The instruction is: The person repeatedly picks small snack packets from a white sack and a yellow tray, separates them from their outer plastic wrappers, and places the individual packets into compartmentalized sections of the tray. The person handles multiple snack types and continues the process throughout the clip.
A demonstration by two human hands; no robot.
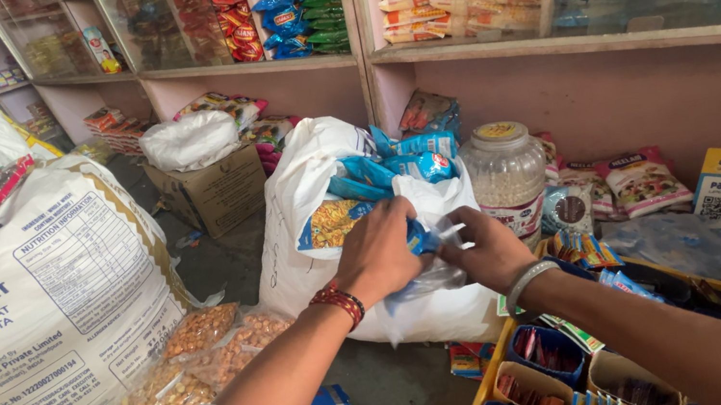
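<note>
Between both hands, crinkled blue snack packet (422,239)

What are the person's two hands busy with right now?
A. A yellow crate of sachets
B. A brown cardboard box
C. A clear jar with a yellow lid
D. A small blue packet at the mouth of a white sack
D: the left hand and right hand meet on a small blue packet at the open top of the white sack, while the clear jar stands untouched behind.
</note>
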